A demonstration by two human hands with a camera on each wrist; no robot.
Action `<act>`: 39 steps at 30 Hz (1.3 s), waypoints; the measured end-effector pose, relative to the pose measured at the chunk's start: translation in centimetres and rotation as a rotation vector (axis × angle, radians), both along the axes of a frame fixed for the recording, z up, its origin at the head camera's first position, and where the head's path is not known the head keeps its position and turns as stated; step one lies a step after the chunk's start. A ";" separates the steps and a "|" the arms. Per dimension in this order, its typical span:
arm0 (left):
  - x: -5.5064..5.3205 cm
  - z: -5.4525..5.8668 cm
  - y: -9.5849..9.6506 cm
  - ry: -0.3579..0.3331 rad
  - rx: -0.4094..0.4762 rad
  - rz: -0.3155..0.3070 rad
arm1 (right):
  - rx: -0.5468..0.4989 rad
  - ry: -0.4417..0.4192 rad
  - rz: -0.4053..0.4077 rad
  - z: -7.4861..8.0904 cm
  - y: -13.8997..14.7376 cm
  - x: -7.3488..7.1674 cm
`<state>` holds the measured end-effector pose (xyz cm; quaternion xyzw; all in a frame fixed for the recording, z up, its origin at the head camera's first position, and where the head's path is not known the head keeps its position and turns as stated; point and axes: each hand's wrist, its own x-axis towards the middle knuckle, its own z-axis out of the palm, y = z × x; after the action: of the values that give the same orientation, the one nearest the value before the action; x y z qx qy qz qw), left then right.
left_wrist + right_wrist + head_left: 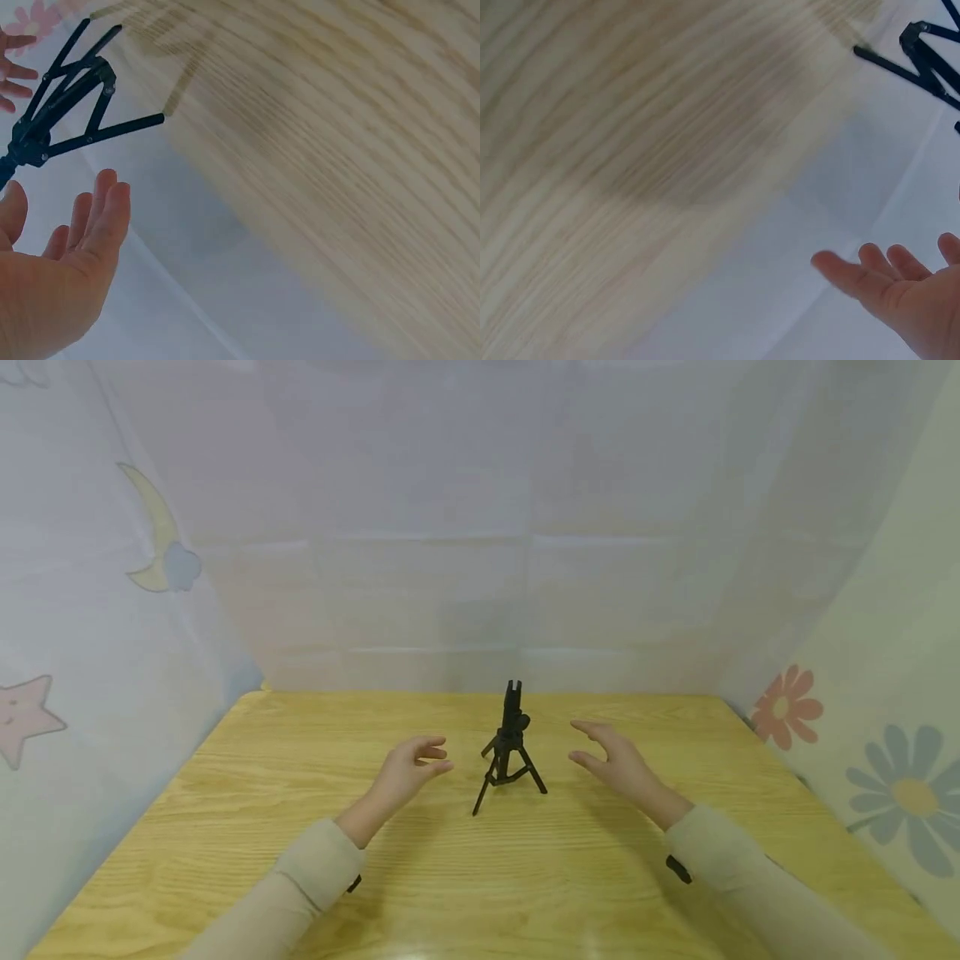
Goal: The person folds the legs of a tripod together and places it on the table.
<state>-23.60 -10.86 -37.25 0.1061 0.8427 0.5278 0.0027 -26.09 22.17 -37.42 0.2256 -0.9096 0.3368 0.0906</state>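
A small black tripod (508, 739) stands upright on the wooden table, its legs spread and a forked clamp-like top pointing up. To its left my left hand (408, 768) hovers with relaxed, slightly bent fingers, apart from it. On the other side my right hand (617, 764) is held with thumb and fingers spread toward the tripod, also not touching it. The left wrist view has the tripod's braced legs (94, 82) beyond my left hand (67, 270). In the right wrist view only part of the tripod (922, 60) shows, past my right hand (900, 292).
The wooden table (465, 877) ends at a pale cloth backdrop (420, 568) behind. Cloth sides enclose it, with a moon print (153, 527) at left and flower prints (915, 797) at right. A dark wrist device (678, 868) sits under the right sleeve.
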 end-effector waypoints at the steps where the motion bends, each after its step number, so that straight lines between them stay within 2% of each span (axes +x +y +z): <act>1: 0.0 0.0 0.2 -0.012 0.023 -0.008 | -0.017 -0.002 0.007 0.0 -0.2 0.1; 4: -0.1 -0.1 0.9 -0.033 0.064 -0.057 | -0.072 -0.025 0.026 0.0 -0.8 0.3; 7: -0.2 -0.2 1.4 -0.029 0.085 -0.078 | -0.135 -0.066 0.035 0.0 -1.3 0.5; 13: -0.3 -0.6 2.3 0.011 0.142 -0.054 | -0.246 -0.128 0.064 0.1 -1.7 0.4; 19: -0.6 -1.2 2.9 0.005 0.186 -0.069 | -0.330 -0.230 0.118 0.1 -2.3 -0.1; 25: -0.8 -1.9 3.1 -0.030 0.238 -0.057 | -0.374 -0.325 0.135 -0.3 -3.0 -0.6; 29: -1.2 -2.1 3.2 -0.087 0.271 -0.071 | -0.401 -0.386 0.140 -0.6 -3.1 -1.1; 33: -1.6 -2.1 3.4 -0.136 0.291 -0.094 | -0.427 -0.443 0.190 -0.9 -3.0 -1.8; 39: -2.0 -2.5 3.8 -0.153 0.300 -0.129 | -0.408 -0.480 0.258 -1.3 -2.6 -2.5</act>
<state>-25.57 -7.08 -39.79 0.1185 0.7435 0.6527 0.0849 -28.62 19.53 -38.70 0.2307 -0.7829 0.5639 -0.1261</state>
